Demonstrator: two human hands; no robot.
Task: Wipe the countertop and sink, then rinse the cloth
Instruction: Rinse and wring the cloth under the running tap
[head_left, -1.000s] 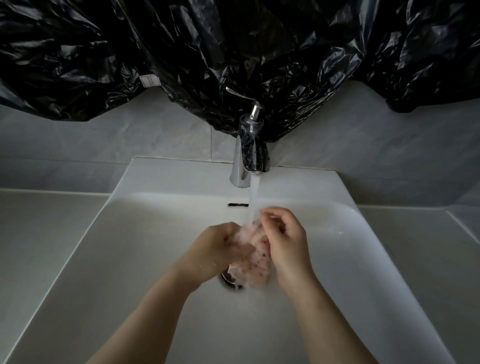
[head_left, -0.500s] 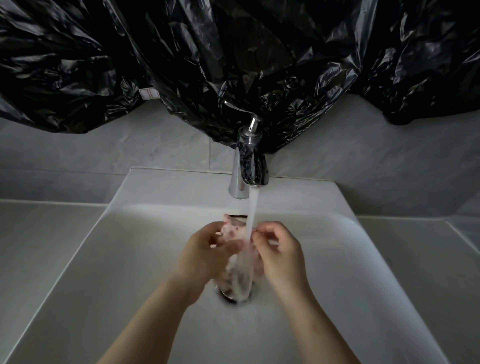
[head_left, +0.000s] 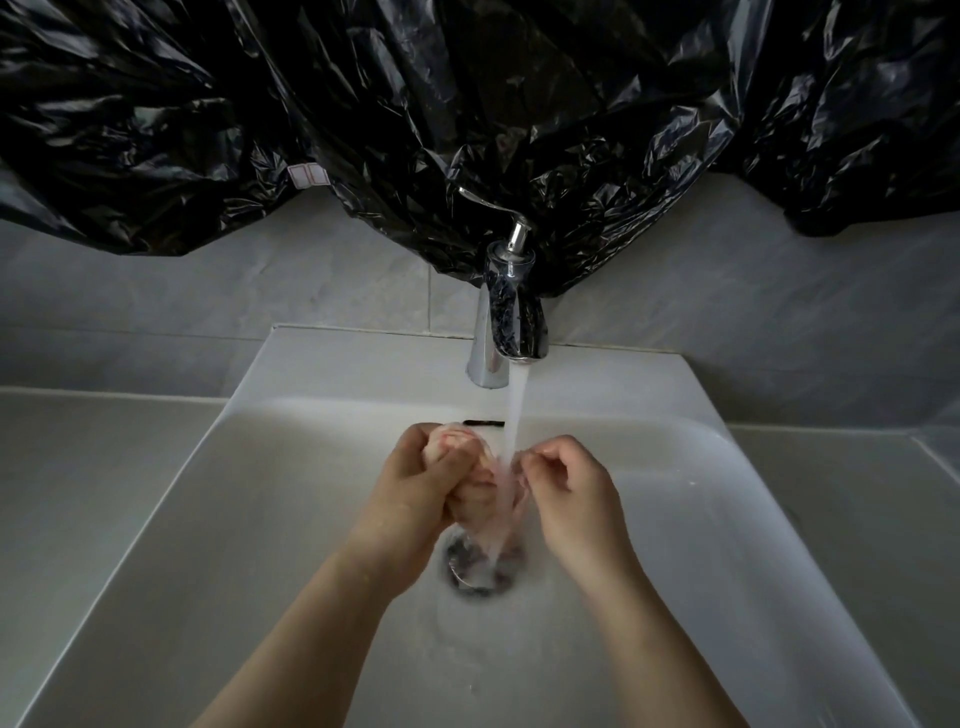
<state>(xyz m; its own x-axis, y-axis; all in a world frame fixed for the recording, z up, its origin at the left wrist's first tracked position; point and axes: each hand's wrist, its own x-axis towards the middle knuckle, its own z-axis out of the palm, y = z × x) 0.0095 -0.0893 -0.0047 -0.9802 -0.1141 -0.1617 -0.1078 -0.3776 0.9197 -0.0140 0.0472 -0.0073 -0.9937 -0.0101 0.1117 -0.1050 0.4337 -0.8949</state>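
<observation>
A wet pinkish cloth (head_left: 483, 491) is bunched between both my hands over the white sink (head_left: 270, 519). My left hand (head_left: 421, 483) grips the cloth in a fist, a bit of it poking out above the fingers. My right hand (head_left: 566, 483) pinches the cloth's other side with curled fingers. Water (head_left: 514, 415) streams from the chrome faucet (head_left: 506, 317) onto the cloth between the hands and runs down to the drain (head_left: 478, 566), which is partly hidden by the cloth.
Pale countertop (head_left: 93, 467) lies left of the sink, and the countertop (head_left: 852, 493) continues on the right. Black plastic sheeting (head_left: 467, 104) hangs over the grey tiled wall (head_left: 260, 291) behind the faucet. An overflow slot (head_left: 483, 423) sits in the basin's back wall.
The view has tipped down slightly. Both hands have shifted the cloth under the stream; the left hand now fists it tighter and the right has drawn a little to the right.
</observation>
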